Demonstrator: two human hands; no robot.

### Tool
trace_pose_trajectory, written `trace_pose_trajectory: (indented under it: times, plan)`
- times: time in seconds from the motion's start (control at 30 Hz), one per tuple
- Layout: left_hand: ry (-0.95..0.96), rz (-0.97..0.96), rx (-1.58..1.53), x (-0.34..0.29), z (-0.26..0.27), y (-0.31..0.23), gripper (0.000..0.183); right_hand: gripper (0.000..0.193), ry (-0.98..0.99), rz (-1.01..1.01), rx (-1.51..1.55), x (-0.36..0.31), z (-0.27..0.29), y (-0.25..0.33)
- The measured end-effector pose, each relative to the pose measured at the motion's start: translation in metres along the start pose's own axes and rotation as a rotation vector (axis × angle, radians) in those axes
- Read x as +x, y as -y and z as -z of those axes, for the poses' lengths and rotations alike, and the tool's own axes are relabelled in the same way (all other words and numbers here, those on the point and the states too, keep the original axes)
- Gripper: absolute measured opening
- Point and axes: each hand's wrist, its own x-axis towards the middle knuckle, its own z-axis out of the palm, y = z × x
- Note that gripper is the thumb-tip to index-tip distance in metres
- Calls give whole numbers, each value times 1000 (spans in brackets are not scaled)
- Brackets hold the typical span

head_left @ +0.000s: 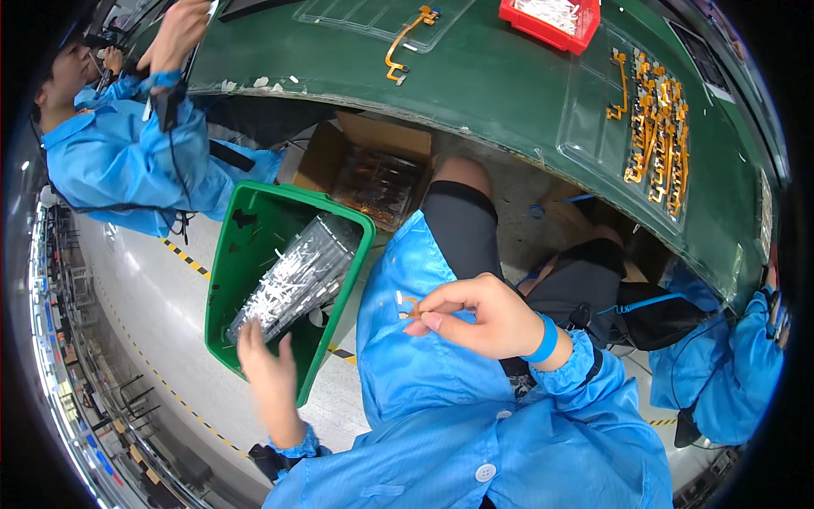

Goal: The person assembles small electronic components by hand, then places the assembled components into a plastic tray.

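Note:
My right hand is above my lap, thumb and fingertips pinching a small orange flex cable with pale ends. Part of the cable is hidden behind the fingers. My left hand is at the near side of a green bin, slightly blurred, its fingers apart and nothing seen in it. Inside the bin lies a clear plastic tray leaning at an angle, with many white strips heaped on it.
On the green table a single flex cable lies left of a red box of white pieces. At right, a clear tray carries several rows of flex cables. A cardboard box stands behind the bin. People in blue sit on both sides.

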Motion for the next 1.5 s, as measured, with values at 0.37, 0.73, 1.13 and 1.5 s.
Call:
trace_pose_trajectory:
  times: [0.37,0.73,1.13,1.5]
  plan:
    - [562,62,-1481,22,47,-147,15,15,15,-36,137,-13,3,-2]
    - [238,-316,-1024,36,53,-187,6,15,-244,-11,-2,-21,8,4]
    - [163,-435,-1025,39,47,-184,8,15,-222,-10,-23,-24,9,7]
    - [141,-462,-1067,36,45,-187,10,14,-226,-74,118,-30,5,11]
